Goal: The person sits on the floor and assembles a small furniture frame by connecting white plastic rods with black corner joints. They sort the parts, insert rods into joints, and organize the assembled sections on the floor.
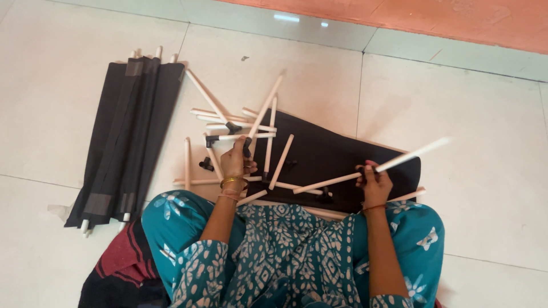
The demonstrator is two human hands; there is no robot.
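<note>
Person seated on the tiled floor [468,114], head view looking down at both hands.

Left hand [235,161]: fingers closed round a white rod with a black connector [247,149] at its near end. Rod [264,107] runs up and away from the hand toward the top of the pile. Gold bangles on that wrist.

Right hand [374,181]: fingers clamped on a long white rod [414,154] that sticks out up and to the right, tip blurred. A second white rod [326,183] reaches the same hand from the left. Probably gripped too, but the view is too soft to be sure.

Both hands sit over a black fabric panel [331,151] lying flat on the floor just ahead of the knees. Loose white rods [228,122] are scattered across and beside it, several crossing each other, some with black end fittings. One small black fitting [206,165] lies loose just left of the left hand.

Well apart to the left: a folded black fabric bundle [128,137], long and narrow, with white rod ends poking out top and bottom.

Lap is covered by a teal patterned garment [285,251]. Dark red cloth [117,262] sits at the person's left side, touching the garment. Orange floor strip [456,17] along the top edge.
</note>
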